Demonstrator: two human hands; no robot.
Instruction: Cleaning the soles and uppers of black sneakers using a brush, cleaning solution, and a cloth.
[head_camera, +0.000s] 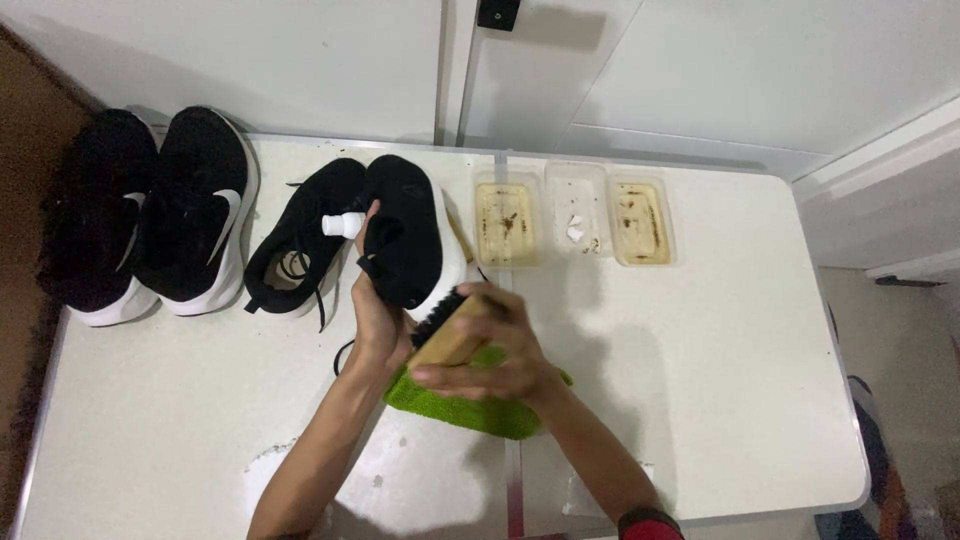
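Upright at frame centre, the black shoe (405, 235) runs toe-up, left hand (375, 320) gripping its heel; right hand (495, 350) fingers clasp a wooden brush (450, 335) over the green cloth (470, 410). Three more shoes (195, 210) lie left, three trays (575, 215) right.

Bright, even overhead light, soft shadows under the arms, slight motion blur.

Both forearms reaching up from the lower edge, converging mid-frame. Left hand (375, 325) raised, fingers wrapped in a firm grip, thumb upward. Right hand (495, 350) lower, palm down, fingers curled closed, slightly blurred, perhaps mid-stroke. Wrists near each other.
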